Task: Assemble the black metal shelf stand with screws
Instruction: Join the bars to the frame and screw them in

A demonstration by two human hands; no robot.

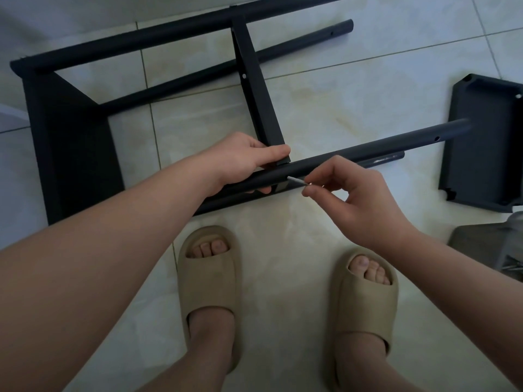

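The black metal shelf stand (70,142) lies on its side on the tiled floor, with round poles and flat shelf panels. My left hand (243,162) grips the near pole (368,148) where a narrow black shelf panel (254,89) meets it, thumb on the panel's end. My right hand (353,199) pinches a silver screw (297,181) whose tip sits at the side of the pole by that joint. A second pole (387,159) lies just behind the near one.
A loose black shelf panel (481,154) lies on the floor at the right, under the near pole's far end. A grey object (486,250) with metal parts sits at the right edge. My feet in tan slippers (209,292) stand just below the work.
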